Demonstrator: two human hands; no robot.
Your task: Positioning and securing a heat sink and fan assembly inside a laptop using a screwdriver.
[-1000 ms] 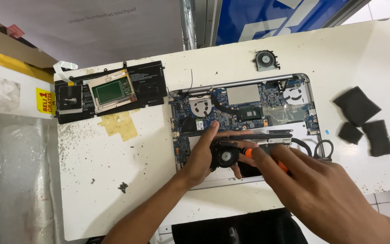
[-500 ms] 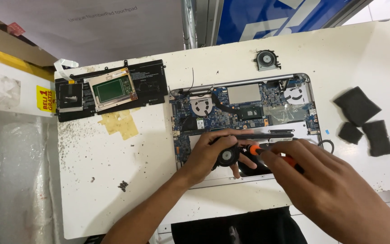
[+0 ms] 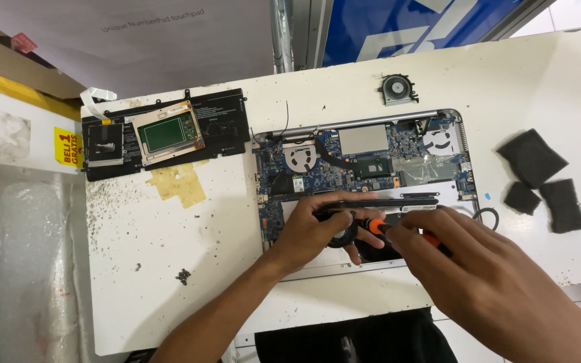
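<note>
An opened laptop (image 3: 364, 161) lies on the white table (image 3: 169, 269) with its blue circuit board bare. My left hand (image 3: 311, 228) rests on the laptop's lower part, fingers holding down a round black fan (image 3: 341, 236). My right hand (image 3: 465, 269) grips a screwdriver with an orange and black handle (image 3: 378, 226), its tip at the fan beside my left fingers. A long black bar (image 3: 398, 200) lies across the laptop just above both hands.
A black battery pack with a green-centred touchpad (image 3: 166, 134) on it lies at the left. A loose small fan (image 3: 398, 89) sits above the laptop. Three dark foam pieces (image 3: 539, 178) lie at the right. Small screws (image 3: 183, 275) lie lower left.
Both hands shifted slightly left on the laptop; my left fingers settled flatter over the black fan and the screwdriver's orange handle moved closer to them.
</note>
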